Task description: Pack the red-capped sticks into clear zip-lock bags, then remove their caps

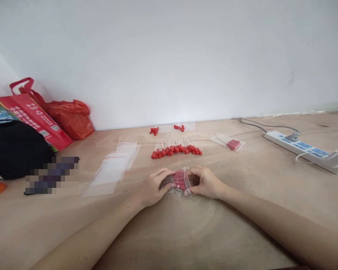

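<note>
Between my hands, just above the wooden table, is a small clear zip bag (181, 180) with several red pieces inside. My left hand (156, 186) pinches the bag's left end between thumb and fingers. At its right end, by the red-lined zip edge, my right hand (204, 182) grips with thumb and fingertips. Beyond them lies a row of thin clear sticks with red bulb tips (176, 149). Another zip bag holding red pieces (233, 144) rests to the right. Flat zip bags (109, 170) overlap in a stack on the left.
At the back lie small red pieces (154, 131) and another red cluster (179, 128) on a clear bag. A white power strip (307, 149) with cables is on the right. Red bags (73, 118), a black bag (19, 148) and a blurred-out dark object (52, 175) occupy the left.
</note>
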Motion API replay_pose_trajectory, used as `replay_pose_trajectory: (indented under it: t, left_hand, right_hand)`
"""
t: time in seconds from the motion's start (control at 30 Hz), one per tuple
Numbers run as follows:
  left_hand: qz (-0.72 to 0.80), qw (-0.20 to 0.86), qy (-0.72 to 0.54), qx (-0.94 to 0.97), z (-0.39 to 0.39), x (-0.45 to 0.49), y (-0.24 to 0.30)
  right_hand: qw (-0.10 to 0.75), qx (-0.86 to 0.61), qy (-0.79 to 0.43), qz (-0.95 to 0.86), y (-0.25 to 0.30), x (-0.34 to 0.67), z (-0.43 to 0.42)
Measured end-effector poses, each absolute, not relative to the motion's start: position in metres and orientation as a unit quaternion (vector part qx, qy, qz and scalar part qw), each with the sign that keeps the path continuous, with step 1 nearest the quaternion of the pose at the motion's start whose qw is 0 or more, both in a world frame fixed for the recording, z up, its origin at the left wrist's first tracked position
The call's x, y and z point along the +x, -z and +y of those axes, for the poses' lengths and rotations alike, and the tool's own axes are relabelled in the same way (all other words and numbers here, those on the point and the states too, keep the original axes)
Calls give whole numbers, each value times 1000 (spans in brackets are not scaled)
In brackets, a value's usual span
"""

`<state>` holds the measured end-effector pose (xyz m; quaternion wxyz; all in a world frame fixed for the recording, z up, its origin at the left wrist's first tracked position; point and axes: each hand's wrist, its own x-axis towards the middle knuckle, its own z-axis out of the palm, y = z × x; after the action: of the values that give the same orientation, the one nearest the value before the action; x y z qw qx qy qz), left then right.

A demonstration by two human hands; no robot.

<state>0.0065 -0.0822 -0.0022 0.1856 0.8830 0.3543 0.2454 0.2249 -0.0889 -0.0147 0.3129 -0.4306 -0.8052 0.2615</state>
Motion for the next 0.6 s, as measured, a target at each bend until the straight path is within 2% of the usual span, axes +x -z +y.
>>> replay_pose_trajectory:
  t: [0.23, 0.43, 0.6]
  left_hand:
    - [349, 197, -253, 881, -82, 9, -1]
    - [341, 205, -247, 883, -82, 10, -1]
    - [340, 204, -243, 885, -82, 9, 0]
  right_hand:
    - [295, -493, -252, -778, 5, 216, -96]
    - [321, -465, -335, -754, 5, 212, -95]
    - [314, -446, -349, -762, 5, 213, -96]
